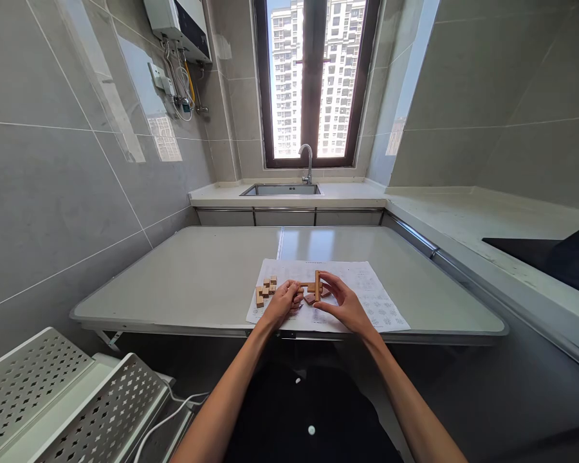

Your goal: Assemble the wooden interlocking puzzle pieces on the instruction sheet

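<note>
left hand (pixel 284 303): fingers closed on wooden assembly (pixel 309 285); right hand (pixel 346 307): thumb and fingers gripping its upright bar (pixel 317 283). assembly above sheet (pixel 374 302), near front edge of table (pixel 202 276). blocks (pixel 265 292) at sheet's left edge.

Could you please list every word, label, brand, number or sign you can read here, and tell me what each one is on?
There is no text that can be read.
Printed sheet: a short line of print at its far edge and rows of small figures, all too small and blurred to read.
Wooden pieces: no lettering can be made out.
Wall-mounted white unit: no readable brand or number.
</note>
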Action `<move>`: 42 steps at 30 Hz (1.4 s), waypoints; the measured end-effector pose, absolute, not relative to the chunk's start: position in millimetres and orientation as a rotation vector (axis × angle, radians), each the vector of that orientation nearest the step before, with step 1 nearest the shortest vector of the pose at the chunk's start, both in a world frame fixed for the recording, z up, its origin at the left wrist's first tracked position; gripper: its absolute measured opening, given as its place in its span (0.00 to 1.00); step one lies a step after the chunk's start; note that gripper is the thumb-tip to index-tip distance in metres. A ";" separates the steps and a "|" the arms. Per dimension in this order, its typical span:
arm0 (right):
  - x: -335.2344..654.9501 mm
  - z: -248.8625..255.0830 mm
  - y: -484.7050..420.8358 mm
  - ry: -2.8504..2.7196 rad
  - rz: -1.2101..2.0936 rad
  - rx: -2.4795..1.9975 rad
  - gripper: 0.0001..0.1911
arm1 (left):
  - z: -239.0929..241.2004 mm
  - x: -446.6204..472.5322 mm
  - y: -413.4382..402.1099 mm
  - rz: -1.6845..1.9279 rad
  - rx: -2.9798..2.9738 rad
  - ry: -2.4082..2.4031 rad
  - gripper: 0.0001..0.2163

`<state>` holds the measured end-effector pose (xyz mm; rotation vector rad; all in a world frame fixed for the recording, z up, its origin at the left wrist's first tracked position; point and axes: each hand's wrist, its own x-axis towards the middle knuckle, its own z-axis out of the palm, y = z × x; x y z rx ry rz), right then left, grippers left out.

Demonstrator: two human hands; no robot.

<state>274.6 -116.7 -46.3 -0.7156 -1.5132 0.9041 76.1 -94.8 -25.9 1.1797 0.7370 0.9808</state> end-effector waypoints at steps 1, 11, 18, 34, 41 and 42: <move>274.9 -46.5 -116.8 -1.513 0.911 -0.711 0.36 | -25.8 76.0 -95.0 0.977 1.184 0.737 0.18; 273.4 -43.8 -120.6 -1.597 0.944 -0.691 0.37 | -24.3 77.8 -97.2 0.954 1.293 0.761 0.21; 272.3 -46.1 -122.5 -1.631 0.982 -0.698 0.38 | -24.0 78.9 -97.4 0.922 1.428 0.778 0.22; 273.5 -48.0 -121.5 -1.674 0.913 -0.705 0.36 | -25.2 76.0 -97.7 0.885 1.442 0.762 0.20; 273.8 -47.3 -120.6 -1.635 0.849 -0.783 0.35 | -28.4 77.3 -95.4 0.958 1.360 0.757 0.19; 273.4 -47.6 -119.9 -1.610 0.805 -0.823 0.32 | -29.3 77.6 -94.6 0.985 1.340 0.761 0.19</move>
